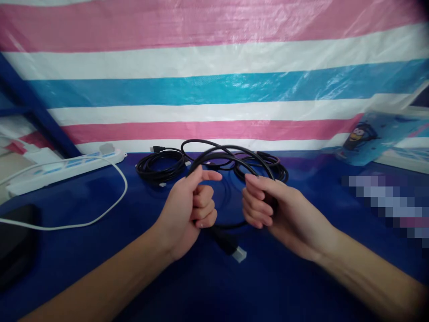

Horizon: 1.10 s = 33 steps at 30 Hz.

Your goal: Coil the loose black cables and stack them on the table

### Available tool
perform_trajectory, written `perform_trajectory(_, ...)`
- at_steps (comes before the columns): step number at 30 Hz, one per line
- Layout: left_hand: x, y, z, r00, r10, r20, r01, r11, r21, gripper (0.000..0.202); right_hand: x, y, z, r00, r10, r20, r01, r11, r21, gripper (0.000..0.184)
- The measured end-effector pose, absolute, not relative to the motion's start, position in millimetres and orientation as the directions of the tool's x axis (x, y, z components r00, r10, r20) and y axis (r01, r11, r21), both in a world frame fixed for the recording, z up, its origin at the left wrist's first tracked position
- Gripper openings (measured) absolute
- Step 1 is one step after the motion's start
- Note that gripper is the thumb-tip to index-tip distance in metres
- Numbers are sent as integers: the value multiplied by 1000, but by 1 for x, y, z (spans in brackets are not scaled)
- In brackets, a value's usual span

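A thick black cable [228, 149] arches in loops between my two hands, above a blue tabletop. My left hand [191, 208] is closed around one side of the loops, its lower fingers curled and its index finger pointing inward. Opposite it, my right hand [268, 203] grips the other side, thumb and fingers bent over the cable. Below them hangs or lies a black plug [228, 243] with a clear cap on its tip; I cannot tell whether it touches the table. The fingers hide parts of the cable.
Behind my hands lie a coiled black cable [157, 166] on the left and another coil [279, 167] on the right. A white power strip [67, 170] and white cord [125, 181] are at left, near a dark object [18, 241]. A blue printed bag [375, 136] stands at right.
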<state>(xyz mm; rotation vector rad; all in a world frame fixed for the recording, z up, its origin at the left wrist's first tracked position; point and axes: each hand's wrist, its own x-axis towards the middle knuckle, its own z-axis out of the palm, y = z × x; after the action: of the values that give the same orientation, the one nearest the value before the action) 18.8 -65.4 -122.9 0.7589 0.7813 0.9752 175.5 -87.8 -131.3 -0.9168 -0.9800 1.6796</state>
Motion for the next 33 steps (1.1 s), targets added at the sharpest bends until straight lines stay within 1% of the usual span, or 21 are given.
perform_trajectory(2, 18, -66, -118, 283, 935, -212, -502, 333, 798, 27, 171, -90, -135, -245, 969, -37, -413, -139, -900, 37)
perform_trajectory(4, 17, -64, -115, 221, 953, -206, -564, 298, 770, 25, 165, -93, -139, -277, 960, 30, -440, -99, -892, 38)
perform_trajectory(8, 14, -60, -115, 144, 971, -193, -623, 240, 744, 24, 158, -99, -147, -410, 892, 191, -458, -20, -889, 51)
perform_trajectory(10, 14, -59, -118, 143, 976, -164, -645, 217, 732, 26, 155, -101, -149, -460, 850, 255, -389, 65, -919, 55)
perform_trajectory(12, 17, -60, -123, 150, 976, -156, -660, 217, 719, 26, 153, -103, -149, -441, 866, 235, -261, 127, -957, 54)
perform_trajectory(13, 20, -61, -126, 155, 973, -170, -660, 230, 716, 27, 152, -104, -148, -395, 895, 210, -203, 138, -969, 48)
perform_trajectory(15, 25, -65, -134, 164, 963, -215, -640, 270, 719, 31, 151, -104, -147, -257, 951, 174, -125, 146, -981, 29)
perform_trajectory(16, 28, -66, -137, 178, 955, -236, -615, 295, 731, 33, 152, -103, -146, -186, 967, 172, -107, 154, -982, 24)
perform_trajectory(18, 31, -69, -142, 209, 948, -240, -549, 317, 773, 34, 155, -100, -143, -81, 981, 177, -103, 168, -980, 26)
perform_trajectory(19, 31, -69, -143, 233, 947, -221, -507, 312, 803, 32, 158, -98, -142, -56, 983, 176, -128, 168, -977, 28)
perform_trajectory(22, 29, -68, -138, 282, 945, -164, -403, 272, 874, 25, 163, -94, -135, -91, 986, 140, -295, 108, -949, 30)
perform_trajectory(23, 27, -67, -135, 274, 950, -150, -394, 253, 884, 24, 164, -93, -132, -118, 986, 119, -345, 72, -936, 29)
perform_trajectory(25, 25, -67, -129, 244, 960, -140, -406, 232, 884, 22, 165, -94, -128, -163, 984, 75, -394, 5, -919, 26)
perform_trajectory(27, 24, -69, -125, 248, 958, -142, -428, 240, 871, 19, 165, -95, -126, -189, 981, 35, -386, -42, -922, 24)
perform_trajectory(30, 23, -73, -123, 317, 930, -187, -450, 321, 834, 19, 166, -97, -126, -207, 978, -14, -331, -83, -940, 25)
perform_trajectory(33, 22, -74, -123, 358, 894, -270, -475, 424, 771, 21, 165, -97, -131, -194, 981, 1, -295, -57, -954, 30)
